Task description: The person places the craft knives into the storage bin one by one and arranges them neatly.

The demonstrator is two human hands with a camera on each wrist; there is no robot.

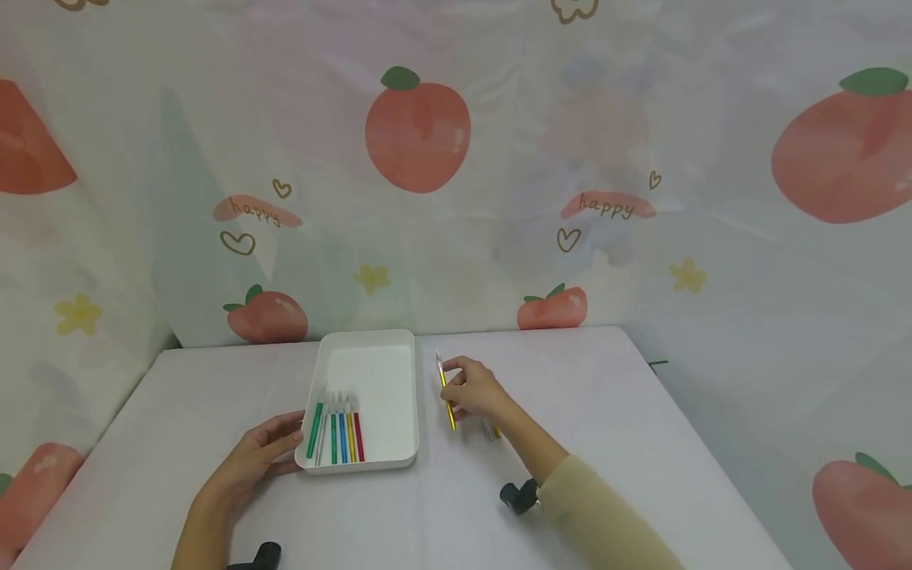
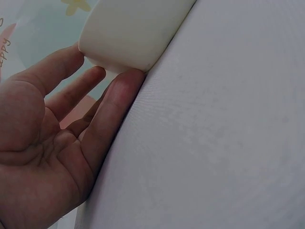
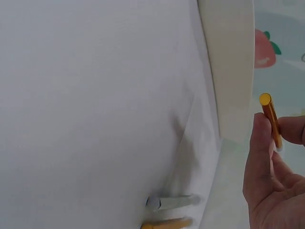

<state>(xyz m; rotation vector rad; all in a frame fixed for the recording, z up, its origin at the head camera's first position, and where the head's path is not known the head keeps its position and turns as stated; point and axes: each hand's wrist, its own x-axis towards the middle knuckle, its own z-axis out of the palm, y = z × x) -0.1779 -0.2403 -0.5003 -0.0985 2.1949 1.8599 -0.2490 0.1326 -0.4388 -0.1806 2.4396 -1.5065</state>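
My right hand [image 1: 476, 390] pinches a yellow metallic pen-like stick [image 1: 446, 393] between thumb and fingers, its clear tip upward, to the right of a white tray [image 1: 385, 396]. In the right wrist view the stick's round yellow end [image 3: 265, 99] faces the camera. My left hand [image 1: 252, 455] touches the tray's outer left side near the front corner; in the left wrist view its extended fingers [image 2: 126, 88] rest against the tray wall [image 2: 128, 33]. Inside the tray, several similar sticks [image 1: 341, 431] in green, silver, blue, yellow and red lie side by side at the front left.
Below my right hand, a silver stick [image 3: 174, 202] and another yellow stick [image 3: 167, 223] lie on the white-covered table [image 1: 570, 380]. A fruit-print cloth [image 1: 456, 253] hangs behind the table. Black wrist mounts [image 1: 518, 496] show near both forearms.
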